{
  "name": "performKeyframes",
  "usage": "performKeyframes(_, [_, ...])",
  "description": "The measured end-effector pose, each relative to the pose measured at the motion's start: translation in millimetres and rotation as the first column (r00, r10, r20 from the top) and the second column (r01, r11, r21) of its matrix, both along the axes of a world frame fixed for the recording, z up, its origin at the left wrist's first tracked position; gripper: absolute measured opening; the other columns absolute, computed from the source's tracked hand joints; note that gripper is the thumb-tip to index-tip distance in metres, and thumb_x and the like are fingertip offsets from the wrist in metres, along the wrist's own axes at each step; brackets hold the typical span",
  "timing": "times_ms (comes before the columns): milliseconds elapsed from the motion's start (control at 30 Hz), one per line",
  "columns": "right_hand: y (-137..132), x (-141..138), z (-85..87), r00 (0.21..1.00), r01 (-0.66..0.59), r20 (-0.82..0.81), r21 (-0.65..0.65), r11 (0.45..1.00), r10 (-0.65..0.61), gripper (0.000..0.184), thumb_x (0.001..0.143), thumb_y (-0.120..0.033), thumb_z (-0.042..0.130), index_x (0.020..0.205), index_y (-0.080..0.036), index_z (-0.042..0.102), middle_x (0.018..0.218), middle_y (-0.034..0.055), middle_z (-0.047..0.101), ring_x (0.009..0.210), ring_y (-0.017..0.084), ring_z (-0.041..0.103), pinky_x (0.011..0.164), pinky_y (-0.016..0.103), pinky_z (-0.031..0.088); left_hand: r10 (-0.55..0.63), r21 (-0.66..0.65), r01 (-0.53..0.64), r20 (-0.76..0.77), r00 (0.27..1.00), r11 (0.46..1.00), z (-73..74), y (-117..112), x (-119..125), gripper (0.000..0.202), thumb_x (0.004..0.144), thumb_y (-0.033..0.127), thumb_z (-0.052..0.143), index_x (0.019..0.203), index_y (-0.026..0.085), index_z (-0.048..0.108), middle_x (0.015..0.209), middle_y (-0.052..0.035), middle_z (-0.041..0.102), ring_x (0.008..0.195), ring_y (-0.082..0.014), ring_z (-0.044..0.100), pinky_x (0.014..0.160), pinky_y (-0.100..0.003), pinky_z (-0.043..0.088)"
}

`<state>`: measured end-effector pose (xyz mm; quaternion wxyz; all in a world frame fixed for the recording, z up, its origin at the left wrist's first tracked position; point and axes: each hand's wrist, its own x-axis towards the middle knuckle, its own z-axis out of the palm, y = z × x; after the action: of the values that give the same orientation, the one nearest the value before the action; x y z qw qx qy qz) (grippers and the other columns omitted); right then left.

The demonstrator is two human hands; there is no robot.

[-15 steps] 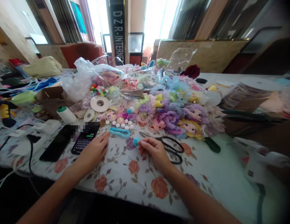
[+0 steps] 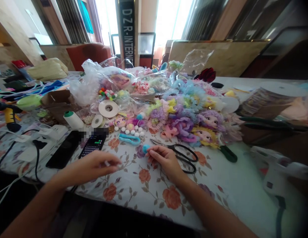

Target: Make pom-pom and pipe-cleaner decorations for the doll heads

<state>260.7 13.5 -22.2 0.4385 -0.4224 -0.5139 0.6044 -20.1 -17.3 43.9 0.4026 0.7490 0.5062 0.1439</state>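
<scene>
Small blue fluffy piece [image 2: 145,148] sits at the centre of the frame, its end poking out beyond the right hand [image 2: 166,160], whose fingers are pinched together on it; the left hand [image 2: 94,165], left of centre and blurred, has its fingers stretched and a little parted, with no held item to be made out; the step in hand looks like steadying the piece in one hand while the other is free, and the next move, I judge, calls for keeping that pinch light and bringing the free fingers in level; nearest, the table [image 2: 144,198] ends in an edge sloping across the lower frame, with open flowered cover from there up to the hands and between them; lower right offers more bare room, bounded by a white glue gun [image 2: 275,172] at the far right; just beyond the right hand lie black-handled scissors [image 2: 174,146], blades pointing left towards the piece, so a sideways sweep could catch them; a blue fluffy loop [image 2: 129,142] lies farther up, left of the piece; a lit phone [image 2: 96,142] hems in the left hand; farther still, a crowded heap of doll faces [image 2: 203,135] and trimmings closes off the upper middle.
</scene>
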Motion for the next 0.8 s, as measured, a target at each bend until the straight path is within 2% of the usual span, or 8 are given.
performKeyframes(67, [0.3, 0.1, 0.3, 0.999, 0.014, -0.034, 0.018, 1.000, -0.013, 0.029, 0.080, -0.046, 0.073, 0.089, -0.019, 0.070, 0.081, 0.0051, 0.073, 0.061, 0.015, 0.063, 0.050, 0.025, 0.047, -0.048, 0.038, 0.040, 0.222, 0.974, 0.998, -8.3, 28.1, 35.4, 0.042, 0.082, 0.036, 0.068, 0.123, 0.029, 0.068, 0.122, -0.0083, 0.068, 0.109, -0.0253, 0.065, 0.088, -0.033, 0.053])
performKeyframes(133, [1.1, 0.9, 1.6, 0.995, 0.048, -0.086, 0.023, 0.999, -0.046, 0.027, 0.080, -0.044, 0.074, 0.091, -0.020, 0.065, 0.082, 0.0038, 0.072, 0.061, 0.016, 0.064, 0.051, 0.026, 0.047, -0.106, 0.126, 0.062, 0.377, 0.920, 0.990, -20.8, 51.8, 65.2, 0.069, 0.066, 0.032, 0.082, 0.132, 0.030, 0.061, 0.136, -0.0109, 0.059, 0.122, -0.0314, 0.057, 0.093, -0.039, 0.052])
performKeyframes(233, [3.0, 2.7, 3.9, 0.984, 0.098, -0.148, 0.022, 0.995, -0.094, 0.029, 0.080, -0.041, 0.075, 0.090, -0.023, 0.055, 0.081, 0.0013, 0.072, 0.062, 0.015, 0.065, 0.054, 0.026, 0.048, -0.160, 0.055, 0.151, 0.458, 0.875, 0.987, -36.1, 74.3, 93.3, 0.084, 0.056, 0.028, 0.089, 0.134, 0.029, 0.059, 0.129, -0.0139, 0.062, 0.113, -0.0320, 0.061, 0.084, -0.038, 0.054])
performKeyframes(367, [4.7, 3.3, 3.7, 0.985, 0.113, -0.139, 0.074, 0.991, -0.102, 0.030, 0.082, -0.042, 0.072, 0.091, -0.024, 0.050, 0.075, -0.0017, 0.068, 0.060, 0.014, 0.062, 0.055, 0.025, 0.047, -0.066, -0.174, 0.203, 0.583, 0.810, 0.964, -41.9, 83.4, 107.7, 0.070, 0.065, 0.030, 0.085, 0.130, 0.023, 0.061, 0.099, -0.0089, 0.070, 0.084, -0.0208, 0.067, 0.069, -0.030, 0.053])
performKeyframes(500, [3.9, 2.2, -0.4, 0.990, 0.139, -0.031, 0.161, 0.977, -0.136, 0.025, 0.083, -0.040, 0.070, 0.089, -0.024, 0.051, 0.067, -0.0031, 0.062, 0.061, 0.016, 0.061, 0.054, 0.026, 0.046, 0.029, -0.153, 0.083, 0.612, 0.790, 0.985, -43.6, 83.2, 110.0, 0.037, 0.073, 0.037, 0.079, 0.103, 0.016, 0.075, 0.074, -0.0049, 0.068, 0.065, -0.0152, 0.061, 0.062, -0.028, 0.048])
performKeyframes(600, [3.0, 2.8, -3.8, 0.975, 0.168, 0.099, 0.239, 0.956, -0.197, 0.018, 0.084, -0.037, 0.069, 0.089, -0.024, 0.058, 0.070, 0.0003, 0.065, 0.066, 0.019, 0.064, 0.057, 0.029, 0.048, 0.085, -0.147, 0.007, 0.608, 0.789, 0.989, -46.1, 81.8, 108.2, 0.031, 0.072, 0.036, 0.079, 0.095, 0.015, 0.077, 0.080, -0.0077, 0.071, 0.071, -0.0172, 0.062, 0.065, -0.029, 0.049])
performKeyframes(700, [2.6, 4.3, -5.9, 0.940, 0.204, 0.200, 0.315, 0.927, -0.276, 0.014, 0.085, -0.036, 0.068, 0.086, -0.023, 0.066, 0.073, 0.0032, 0.068, 0.067, 0.020, 0.064, 0.059, 0.030, 0.050, 0.138, -0.198, -0.018, 0.612, 0.778, 0.980, -49.6, 79.1, 105.6, 0.030, 0.074, 0.035, 0.078, 0.097, 0.016, 0.077, 0.091, -0.0093, 0.074, 0.078, -0.0178, 0.064, 0.070, -0.028, 0.050])
performKeyframes(800, [2.0, 5.0, -6.5, 0.907, 0.263, 0.219, 0.372, 0.890, -0.360, 0.013, 0.085, -0.035, 0.067, 0.084, -0.022, 0.068, 0.072, 0.0027, 0.067, 0.061, 0.017, 0.061, 0.057, 0.029, 0.051, 0.201, -0.238, -0.062, 0.619, 0.759, 0.969, -54.8, 75.9, 104.5, 0.032, 0.078, 0.037, 0.075, 0.103, 0.018, 0.076, 0.095, -0.0081, 0.074, 0.079, -0.0157, 0.064, 0.069, -0.025, 0.049])
